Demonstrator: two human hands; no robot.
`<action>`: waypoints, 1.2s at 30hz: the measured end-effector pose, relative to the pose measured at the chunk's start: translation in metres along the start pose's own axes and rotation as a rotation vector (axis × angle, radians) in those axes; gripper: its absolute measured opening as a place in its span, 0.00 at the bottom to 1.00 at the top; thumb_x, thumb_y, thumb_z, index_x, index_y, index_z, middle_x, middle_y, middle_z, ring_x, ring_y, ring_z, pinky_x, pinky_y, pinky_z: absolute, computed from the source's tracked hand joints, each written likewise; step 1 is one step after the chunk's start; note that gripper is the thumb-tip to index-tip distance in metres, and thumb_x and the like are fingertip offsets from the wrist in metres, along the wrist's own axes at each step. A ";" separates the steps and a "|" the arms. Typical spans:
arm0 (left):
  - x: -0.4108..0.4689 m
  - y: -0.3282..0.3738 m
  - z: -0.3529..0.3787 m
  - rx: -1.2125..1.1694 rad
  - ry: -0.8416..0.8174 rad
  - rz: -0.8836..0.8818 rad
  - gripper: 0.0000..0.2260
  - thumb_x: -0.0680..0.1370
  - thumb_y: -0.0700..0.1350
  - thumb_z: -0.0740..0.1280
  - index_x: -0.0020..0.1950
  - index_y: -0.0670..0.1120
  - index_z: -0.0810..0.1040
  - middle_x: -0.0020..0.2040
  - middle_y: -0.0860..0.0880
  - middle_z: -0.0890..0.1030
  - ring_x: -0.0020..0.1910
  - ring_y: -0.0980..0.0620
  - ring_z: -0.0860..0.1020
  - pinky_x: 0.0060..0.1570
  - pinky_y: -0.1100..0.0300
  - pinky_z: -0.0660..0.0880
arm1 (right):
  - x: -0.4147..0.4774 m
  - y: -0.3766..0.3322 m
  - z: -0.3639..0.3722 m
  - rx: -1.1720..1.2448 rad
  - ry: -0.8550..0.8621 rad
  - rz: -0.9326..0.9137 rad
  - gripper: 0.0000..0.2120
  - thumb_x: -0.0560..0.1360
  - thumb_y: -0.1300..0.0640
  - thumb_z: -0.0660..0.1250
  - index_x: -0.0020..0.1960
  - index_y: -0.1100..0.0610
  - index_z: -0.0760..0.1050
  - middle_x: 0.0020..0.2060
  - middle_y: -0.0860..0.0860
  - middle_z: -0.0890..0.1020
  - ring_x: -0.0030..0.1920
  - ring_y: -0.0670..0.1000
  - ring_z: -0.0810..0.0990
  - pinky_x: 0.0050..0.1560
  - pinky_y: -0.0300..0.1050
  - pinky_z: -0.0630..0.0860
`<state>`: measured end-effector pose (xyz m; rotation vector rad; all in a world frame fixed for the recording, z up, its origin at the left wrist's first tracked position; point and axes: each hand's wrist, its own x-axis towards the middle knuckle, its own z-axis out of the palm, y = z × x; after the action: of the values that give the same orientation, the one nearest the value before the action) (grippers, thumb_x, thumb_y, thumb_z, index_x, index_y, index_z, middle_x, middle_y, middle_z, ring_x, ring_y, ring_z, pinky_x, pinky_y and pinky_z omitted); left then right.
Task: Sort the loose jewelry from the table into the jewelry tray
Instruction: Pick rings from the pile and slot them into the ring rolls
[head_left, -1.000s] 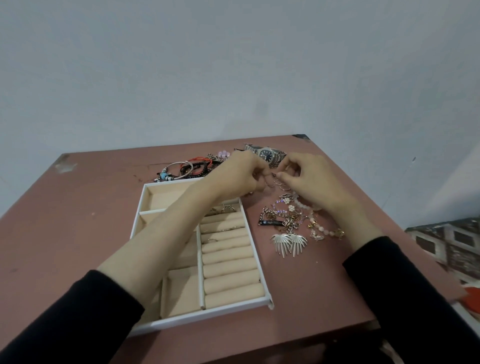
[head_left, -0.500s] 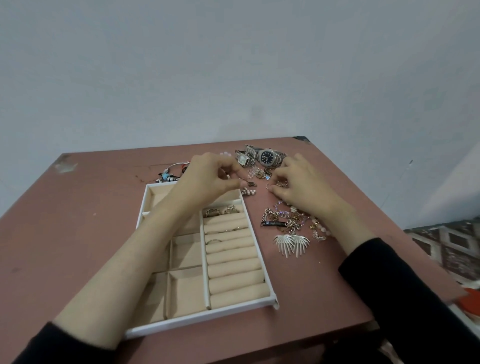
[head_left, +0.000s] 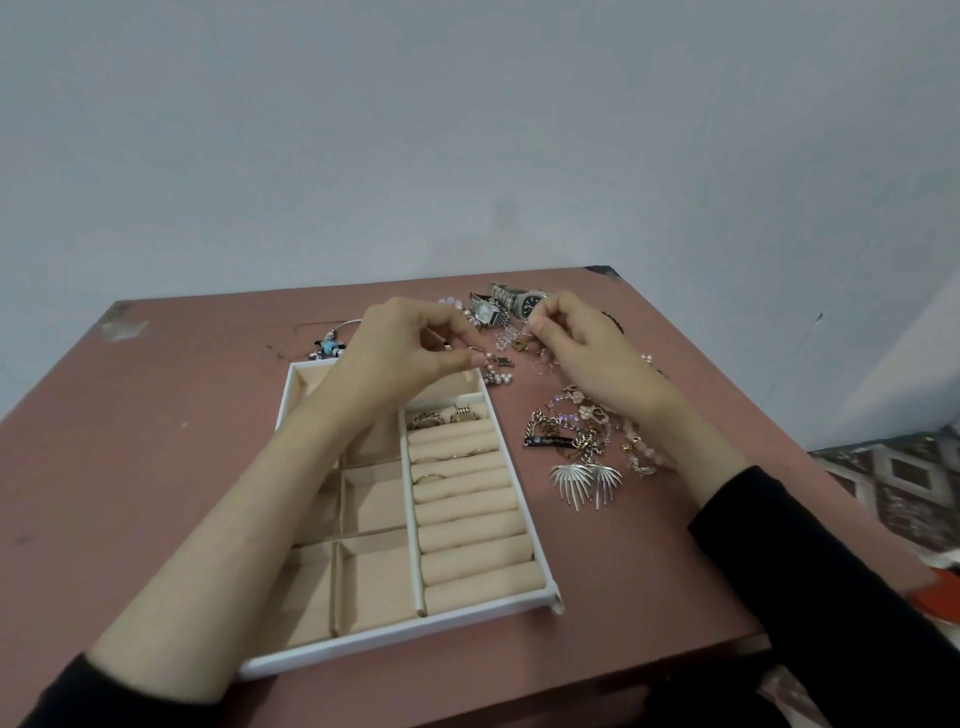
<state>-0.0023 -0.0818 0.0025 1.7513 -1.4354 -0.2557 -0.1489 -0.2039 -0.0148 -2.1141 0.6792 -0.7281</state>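
Observation:
A white jewelry tray (head_left: 543, 603) with beige lining lies on the table, with a few rings (head_left: 427, 419) in its roll rows. My left hand (head_left: 405, 353) hovers over the tray's far end and pinches a small thin piece, maybe a ring or earring (head_left: 475, 352). My right hand (head_left: 582, 348) is just right of it, fingers curled, pinching something tiny above the loose small earrings (head_left: 543, 366). Two watches (head_left: 511, 304) lie behind the hands. A tangle of bracelets and chains (head_left: 582, 431) and two silver fan earrings (head_left: 587, 480) lie right of the tray.
The pink table (head_left: 156, 467) ends close at the front and right edges. A bangle with a blue bead (head_left: 330, 345) lies behind the tray's far left corner. A patterned floor (head_left: 904, 478) and a red object (head_left: 935, 597) show at right. A grey wall stands behind.
My hands parted from working together; the left one drew back over the tray's far end with a small piece, while the right lifted toward the watches.

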 end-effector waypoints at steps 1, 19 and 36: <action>0.000 -0.001 -0.001 -0.015 0.007 -0.002 0.05 0.68 0.45 0.75 0.37 0.54 0.82 0.28 0.57 0.77 0.27 0.62 0.71 0.30 0.74 0.65 | 0.001 0.000 0.001 0.112 0.002 0.016 0.07 0.80 0.59 0.57 0.44 0.52 0.70 0.38 0.48 0.78 0.36 0.44 0.75 0.42 0.37 0.73; -0.001 -0.003 -0.004 -0.062 0.012 -0.026 0.03 0.68 0.46 0.75 0.39 0.51 0.83 0.26 0.60 0.77 0.27 0.64 0.72 0.32 0.72 0.68 | -0.014 -0.014 -0.027 -0.219 -0.242 0.027 0.06 0.68 0.51 0.74 0.42 0.51 0.81 0.36 0.48 0.83 0.37 0.44 0.80 0.41 0.37 0.74; -0.002 -0.006 -0.003 -0.011 -0.014 -0.025 0.04 0.68 0.47 0.75 0.38 0.54 0.82 0.31 0.55 0.77 0.28 0.63 0.71 0.33 0.70 0.68 | -0.021 -0.020 -0.009 -0.410 -0.566 -0.174 0.08 0.66 0.54 0.76 0.44 0.54 0.82 0.41 0.51 0.78 0.43 0.45 0.73 0.47 0.42 0.71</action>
<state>0.0030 -0.0791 -0.0001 1.7624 -1.4201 -0.2889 -0.1652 -0.1827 0.0003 -2.6141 0.3507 -0.0478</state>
